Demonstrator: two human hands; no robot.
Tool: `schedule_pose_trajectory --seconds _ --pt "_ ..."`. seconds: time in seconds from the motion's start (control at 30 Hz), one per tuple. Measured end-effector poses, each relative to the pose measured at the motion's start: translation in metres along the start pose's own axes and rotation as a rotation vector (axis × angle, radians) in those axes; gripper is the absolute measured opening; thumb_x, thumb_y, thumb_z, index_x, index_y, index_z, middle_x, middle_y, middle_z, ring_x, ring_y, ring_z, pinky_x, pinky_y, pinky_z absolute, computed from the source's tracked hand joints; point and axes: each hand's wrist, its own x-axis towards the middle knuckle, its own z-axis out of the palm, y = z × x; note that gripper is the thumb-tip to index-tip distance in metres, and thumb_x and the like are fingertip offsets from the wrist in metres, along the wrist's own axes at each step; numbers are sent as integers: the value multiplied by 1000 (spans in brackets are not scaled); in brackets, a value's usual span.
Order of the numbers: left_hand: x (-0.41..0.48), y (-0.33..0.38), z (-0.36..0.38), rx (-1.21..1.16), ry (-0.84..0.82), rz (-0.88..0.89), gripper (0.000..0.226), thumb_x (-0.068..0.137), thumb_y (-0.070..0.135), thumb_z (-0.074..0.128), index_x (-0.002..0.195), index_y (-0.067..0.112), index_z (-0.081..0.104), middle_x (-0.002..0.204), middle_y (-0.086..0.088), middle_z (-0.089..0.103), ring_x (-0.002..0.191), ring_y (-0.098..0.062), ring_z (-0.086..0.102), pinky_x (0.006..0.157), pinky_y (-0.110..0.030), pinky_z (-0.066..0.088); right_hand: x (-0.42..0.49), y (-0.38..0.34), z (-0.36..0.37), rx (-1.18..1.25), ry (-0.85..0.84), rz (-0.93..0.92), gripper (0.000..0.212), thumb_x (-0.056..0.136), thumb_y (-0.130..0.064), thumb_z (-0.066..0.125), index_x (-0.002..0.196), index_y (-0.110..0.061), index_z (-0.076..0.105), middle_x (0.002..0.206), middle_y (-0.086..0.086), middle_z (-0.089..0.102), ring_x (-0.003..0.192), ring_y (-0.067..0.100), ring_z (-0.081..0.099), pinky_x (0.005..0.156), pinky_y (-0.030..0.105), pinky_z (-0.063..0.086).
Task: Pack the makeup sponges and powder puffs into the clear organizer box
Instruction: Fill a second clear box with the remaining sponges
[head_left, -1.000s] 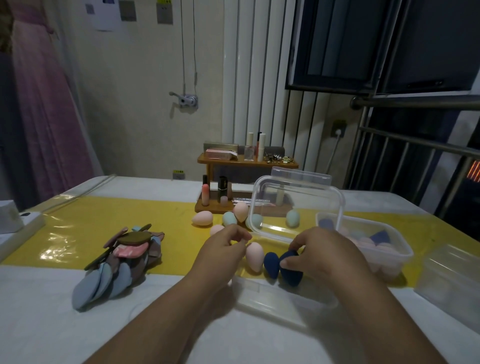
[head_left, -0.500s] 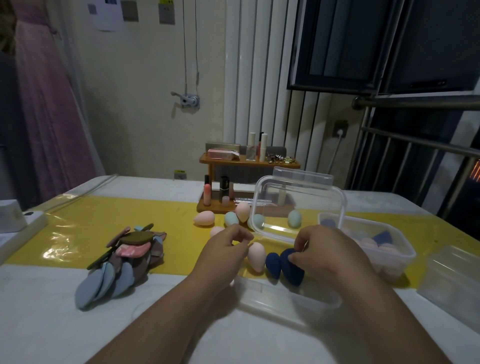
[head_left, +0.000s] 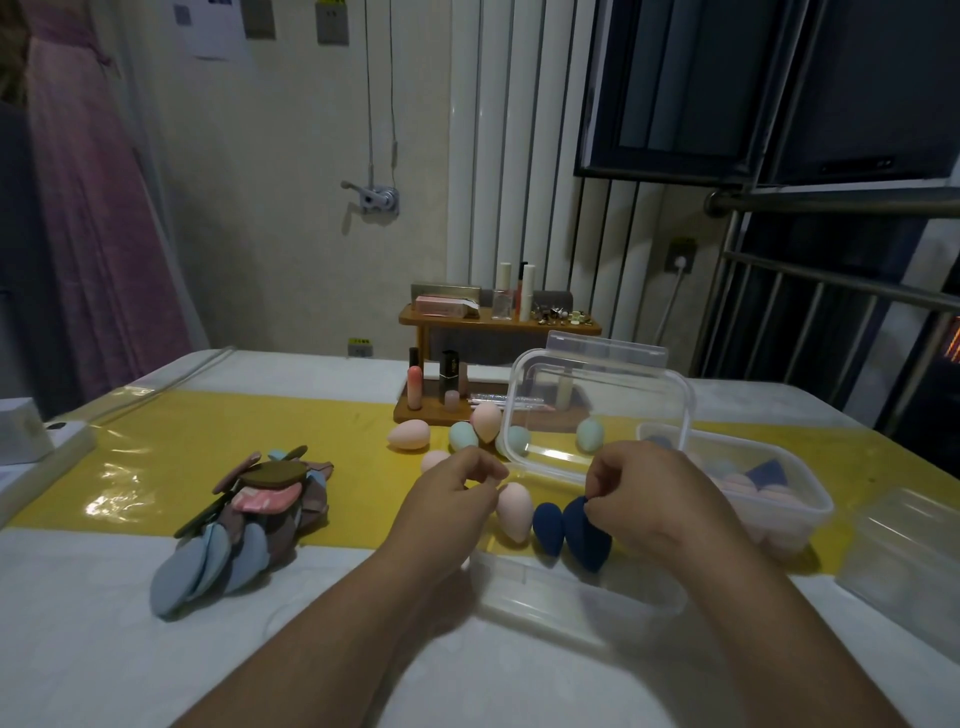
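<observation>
Yellow runner (head_left: 260, 431) crosses the white table (head_left: 104, 649); right hand (head_left: 654, 499) pinches a navy sponge (head_left: 584, 540), left hand (head_left: 447, 504) curled, grip unclear.

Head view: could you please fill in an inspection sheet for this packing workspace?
Surface: table under white cloth, with a glossy yellow runner.
Job's things: open clear organizer box holds a pink sponge, a small navy sponge and a larger navy sponge; loose sponges behind; powder puffs piled at left; second box part-filled.
Clutter: wooden cosmetics rack; white carton; spare clear container.
Grips: right hand pinches the larger navy sponge's tip; left hand curled beside the pink sponge, contact unclear.
Cables: white cable from the wall socket; cords hanging on the wall.
Surroundings: pink curtain, window, metal railing.
</observation>
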Motion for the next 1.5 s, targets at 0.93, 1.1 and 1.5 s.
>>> schedule_pose_trajectory --seconds 0.93,1.1,1.5 --pt "24 -24 -28 458 380 119 26 90 31 67 116 26 64 103 4 55 100 -19 55 77 -32 44 -1 -7 16 45 27 5 43 94 -11 46 127 -32 63 128 2 61 109 23 58 93 35 51" --pt "7 4 -20 74 207 195 21 87 29 71 107 33 64 99 13 65 90 -5 59 73 -27 49 -1 -6 16 45 69 -6 37 94 -13 47 120 -32 65 119 0 62 100 21 59 88 37 52" --pt "-2 12 -11 116 -63 236 21 81 25 77 92 23 58 90 14 65 88 2 57 67 -4 38 -3 -8 21 357 73 -230 24 87 -43 69 109 -37 62 102 -18 65 95 1 58 78 27 52"
